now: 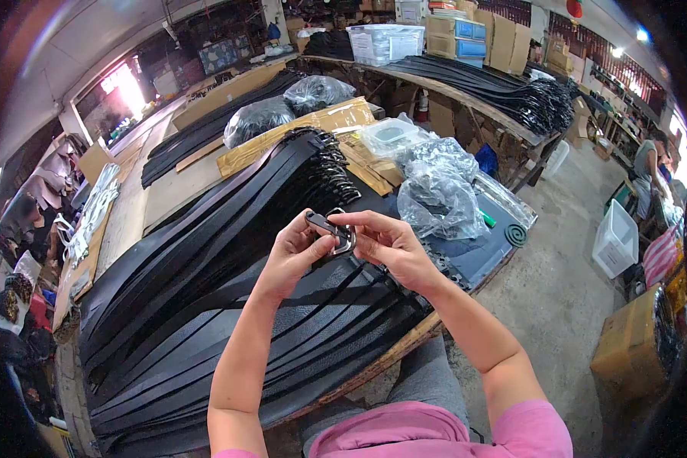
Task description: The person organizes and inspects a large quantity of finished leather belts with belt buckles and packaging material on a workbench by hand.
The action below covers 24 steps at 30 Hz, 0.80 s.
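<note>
In the middle of the view, my left hand (296, 256) pinches the end of a black belt strap (319, 222) between thumb and fingers. Close beside it, my right hand (385, 243) is closed on a metal belt buckle (349, 243), which touches the strap end. Whether the strap passes through the buckle is hard to see behind the fingers. Just beyond my hands lies a thick pile of black belts (229, 206), their buckles (336, 172) bunched at the far end. More loose black straps (282, 359) spread across the table under my forearms.
Clear plastic bags (439, 191), a coiled belt (516, 235) and flattened cardboard (298, 137) lie around the pile. Another table (435, 75) behind carries more belts and bins. A white plastic bin (616, 239) and a cardboard box (626, 343) stand rightward; a person (649, 168) is at the far right.
</note>
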### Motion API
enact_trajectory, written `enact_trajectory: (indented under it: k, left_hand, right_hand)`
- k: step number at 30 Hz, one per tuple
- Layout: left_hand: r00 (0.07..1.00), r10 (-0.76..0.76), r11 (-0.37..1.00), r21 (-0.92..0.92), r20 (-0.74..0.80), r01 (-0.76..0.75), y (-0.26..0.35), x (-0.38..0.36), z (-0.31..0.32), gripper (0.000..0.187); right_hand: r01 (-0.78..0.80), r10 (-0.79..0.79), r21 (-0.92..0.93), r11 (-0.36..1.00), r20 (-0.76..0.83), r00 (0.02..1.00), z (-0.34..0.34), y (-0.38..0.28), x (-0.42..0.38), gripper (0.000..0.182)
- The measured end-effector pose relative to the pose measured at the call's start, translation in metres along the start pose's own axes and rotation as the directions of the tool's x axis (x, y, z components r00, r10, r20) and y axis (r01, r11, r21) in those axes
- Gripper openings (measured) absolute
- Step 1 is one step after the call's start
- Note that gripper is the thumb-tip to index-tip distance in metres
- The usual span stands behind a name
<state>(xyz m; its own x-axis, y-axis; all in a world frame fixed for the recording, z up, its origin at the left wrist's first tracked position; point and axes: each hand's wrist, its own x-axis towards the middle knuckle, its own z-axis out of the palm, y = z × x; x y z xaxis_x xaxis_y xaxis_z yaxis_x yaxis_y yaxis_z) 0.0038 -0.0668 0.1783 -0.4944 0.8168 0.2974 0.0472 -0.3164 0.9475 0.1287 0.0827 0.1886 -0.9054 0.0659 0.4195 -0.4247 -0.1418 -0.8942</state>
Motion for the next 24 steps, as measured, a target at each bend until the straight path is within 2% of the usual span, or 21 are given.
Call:
enact_trajectory:
  k: [7,10,13,16,18,19,20,21,22,23,24]
  left_hand:
    - [0.997,-0.016,1.000,-0.025,0.077,0.018,0.001,-0.001,0.002,0.017]
    - [0.995,0.008,1.000,-0.025,0.103,-0.006,0.003,-0.001,0.007,0.015]
    - [0.991,0.022,0.999,-0.049,0.133,-0.016,-0.001,-0.001,0.006,0.016]
    - [0.985,0.023,0.999,-0.038,0.171,-0.016,-0.007,0.001,0.003,0.018]
    - [0.983,-0.030,0.999,-0.022,0.179,0.034,-0.007,-0.001,0.001,0.019]
    - [0.984,-0.017,0.998,0.063,0.178,0.006,-0.004,-0.002,0.002,0.021]
    - [0.984,-0.004,0.989,0.146,0.178,-0.023,0.004,-0.003,0.006,0.023]
    - [0.984,0.011,0.973,0.227,0.179,-0.052,0.009,-0.004,0.009,0.024]
    - [0.986,0.002,0.989,0.144,0.164,-0.026,0.011,-0.004,0.010,0.032]
    - [0.992,-0.096,0.990,0.116,0.082,0.086,0.020,-0.007,0.014,0.041]
    - [0.988,-0.121,0.983,0.152,0.099,0.105,0.023,-0.007,0.014,0.042]
  right_hand:
    - [-0.078,0.078,-0.055,0.995,0.001,0.997,-0.003,-0.009,-0.006,0.030]
    - [-0.096,0.096,0.010,0.995,-0.003,0.995,0.000,-0.015,-0.011,0.030]
    - [-0.177,0.179,0.101,0.979,-0.010,0.984,-0.002,-0.013,-0.014,0.030]
    - [-0.175,0.171,0.188,0.967,0.036,0.985,-0.007,-0.007,-0.018,0.032]
    - [-0.145,0.146,-0.026,0.989,0.048,0.988,-0.015,-0.003,-0.019,0.035]
    - [-0.128,0.136,-0.131,0.983,0.055,0.989,-0.017,-0.002,-0.019,0.036]
    - [-0.036,0.055,-0.293,0.956,0.059,0.997,-0.018,-0.002,-0.018,0.037]
    - [-0.063,0.085,-0.324,0.944,0.054,0.995,-0.019,-0.009,-0.019,0.036]
    - [-0.091,0.116,-0.355,0.930,0.048,0.992,-0.020,-0.020,-0.021,0.035]
    - [-0.119,0.146,-0.385,0.915,0.041,0.988,-0.023,-0.026,-0.022,0.035]
    - [-0.133,0.162,-0.379,0.916,0.047,0.986,-0.029,-0.022,-0.023,0.028]
